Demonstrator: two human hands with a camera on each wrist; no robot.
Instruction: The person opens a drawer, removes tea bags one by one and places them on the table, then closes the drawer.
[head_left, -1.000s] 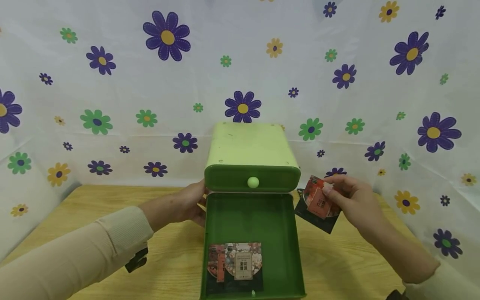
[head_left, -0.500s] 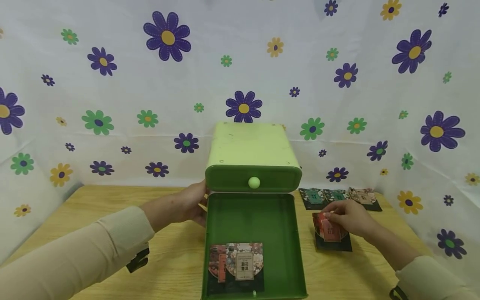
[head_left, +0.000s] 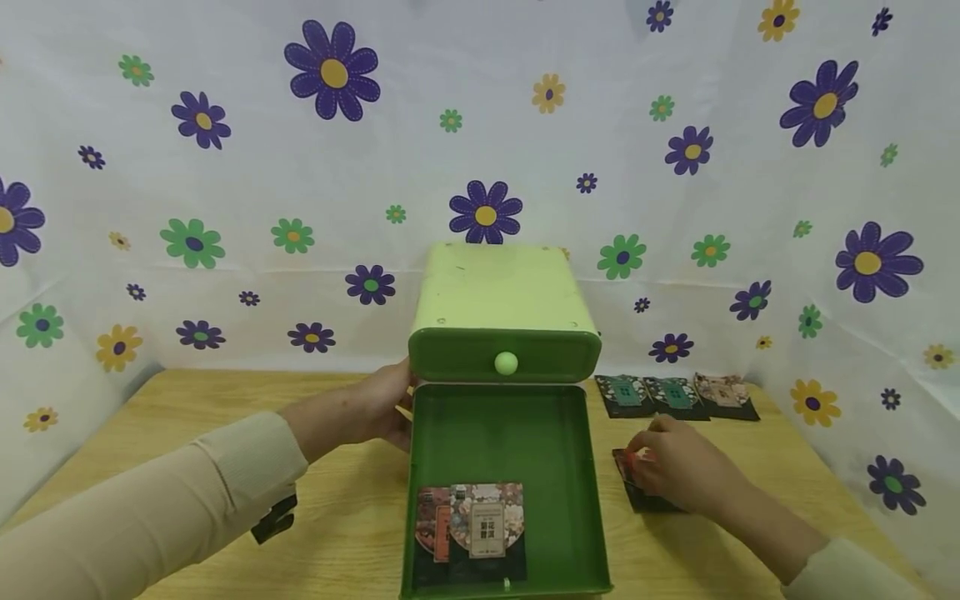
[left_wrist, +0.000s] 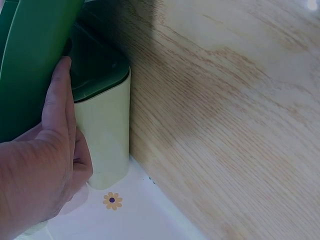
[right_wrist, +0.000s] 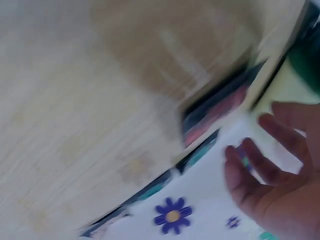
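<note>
A red and black tea packet (head_left: 633, 487) lies on the table right of the small two-drawer cabinet (head_left: 502, 287). Over the packet's upper part, my right hand (head_left: 686, 462) covers much of it in the head view. In the right wrist view the right hand (right_wrist: 280, 170) has its fingers spread, apart from the packet (right_wrist: 215, 117), with nothing held. My left hand (head_left: 375, 408) touches the cabinet's left side; a straight digit lies along the green drawer in the left wrist view. The pulled-out lower drawer (head_left: 558, 458) holds a floral tea packet (head_left: 487, 525) overlapping a red one (head_left: 432, 533).
Farther back on the right, two green-labelled tea packets (head_left: 624, 393) and a beige floral one (head_left: 726, 393) lie in a row. The upper drawer, with its round knob (head_left: 506, 363), is closed. A flower-print cloth (head_left: 247, 167) stands behind the wooden table (head_left: 225, 383).
My right hand has brought the red packet down onto the table, in front of the row of packets, and let go of it. The left hand has stayed at the cabinet's side.
</note>
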